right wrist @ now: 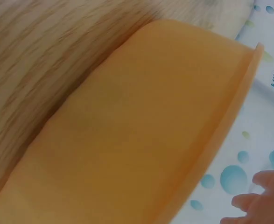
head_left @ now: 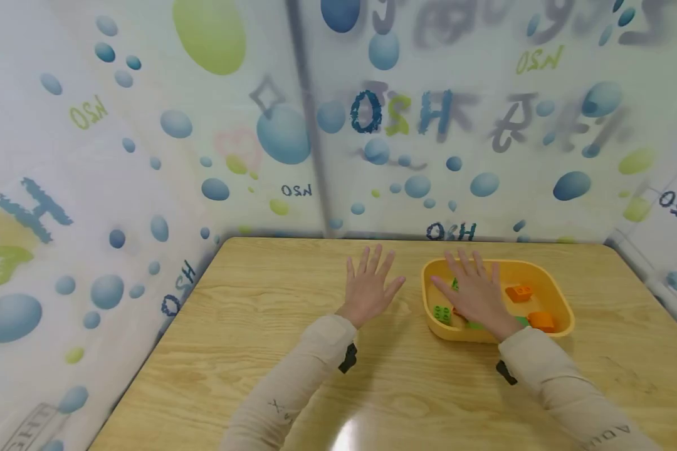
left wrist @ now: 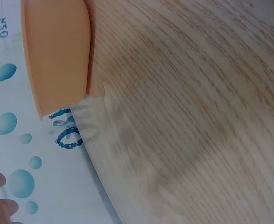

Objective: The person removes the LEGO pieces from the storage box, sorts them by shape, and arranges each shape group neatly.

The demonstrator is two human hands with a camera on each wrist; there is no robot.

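Observation:
My left hand [head_left: 368,289] is held over the wooden table, left of a yellow-orange basin [head_left: 564,307], its fingers straight and spread. Over the basin's left half is my right hand [head_left: 476,294], likewise with fingers spread and nothing held. Inside the basin lie several toy building bricks: a light green brick [head_left: 442,314] at the left, an orange brick [head_left: 519,293] toward the back right and a rounded orange piece [head_left: 541,321] at the front right. More green pieces are partly hidden under my right hand. The basin's outer wall [right wrist: 113,126] fills much of the right wrist view.
The wooden table [head_left: 248,313] reaches back to a white wall covering [head_left: 474,144] printed with blue and green bubbles and letters. Similar covering [head_left: 90,232] stands along the left side. A dark wrist strap piece [head_left: 348,358] hangs under my left sleeve.

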